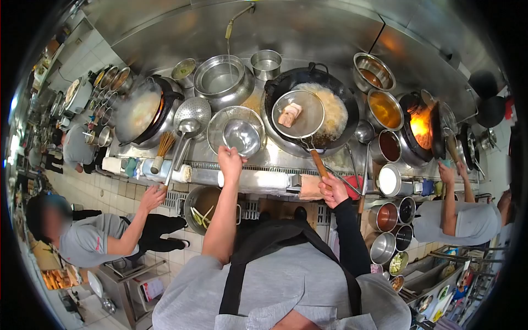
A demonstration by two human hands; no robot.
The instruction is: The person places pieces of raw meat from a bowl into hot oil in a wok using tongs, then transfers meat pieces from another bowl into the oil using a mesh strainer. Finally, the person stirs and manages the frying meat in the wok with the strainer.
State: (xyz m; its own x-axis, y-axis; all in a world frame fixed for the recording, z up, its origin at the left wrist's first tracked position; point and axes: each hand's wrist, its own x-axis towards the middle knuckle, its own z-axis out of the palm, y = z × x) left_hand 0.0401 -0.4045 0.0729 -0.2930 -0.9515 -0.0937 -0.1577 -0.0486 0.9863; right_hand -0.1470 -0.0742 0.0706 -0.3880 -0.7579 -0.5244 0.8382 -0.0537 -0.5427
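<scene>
My right hand [333, 190] is wrapped round the wooden handle of a wire-mesh strainer [308, 110]. Pale chunks of meat [290, 115] lie in the strainer, which is over a black wok [273, 88] of bubbling, foamy oil [331, 107]. My left hand [231, 157] is closed at the near rim of a shiny metal bowl [243, 137]. That bowl sits in or over a wider round mesh strainer [216, 127]; I cannot tell whether they touch.
A perforated skimmer [193, 110] and a bamboo brush [164, 144] lie left. A co-worker's hand [153, 197] holds a handle there. Another wok [144, 113] steams beyond. Flames rise in a wok [422, 129] at right, by another person's hands [448, 173]. Metal pots [385, 144] stand between.
</scene>
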